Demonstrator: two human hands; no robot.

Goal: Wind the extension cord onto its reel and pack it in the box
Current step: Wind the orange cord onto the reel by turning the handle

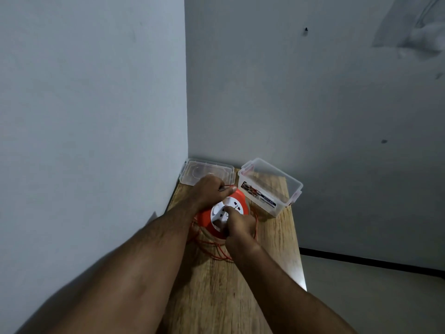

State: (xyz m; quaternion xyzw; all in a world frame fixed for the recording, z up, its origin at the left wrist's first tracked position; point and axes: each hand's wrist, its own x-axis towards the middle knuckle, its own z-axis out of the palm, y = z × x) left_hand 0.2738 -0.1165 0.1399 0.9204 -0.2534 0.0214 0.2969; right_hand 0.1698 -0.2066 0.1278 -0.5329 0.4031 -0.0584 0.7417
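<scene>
Slack in the red cord (212,247), looped loose on the table (216,297) under and beside the reel (222,214), may snag or tangle if winding outruns feeding. Left hand (208,189) pinches cord at reel's far rim, fingers curled. Right hand (240,226) grips the white hub. Open box (271,186) sits just behind, its lid (207,173) apart.

Grey-white walls (96,92) met in a corner behind a narrow wood-grain table (216,285). Right wall had dark marks & a small peg (306,29). Pale floor (373,297) at right w/ black skirting (370,260).
</scene>
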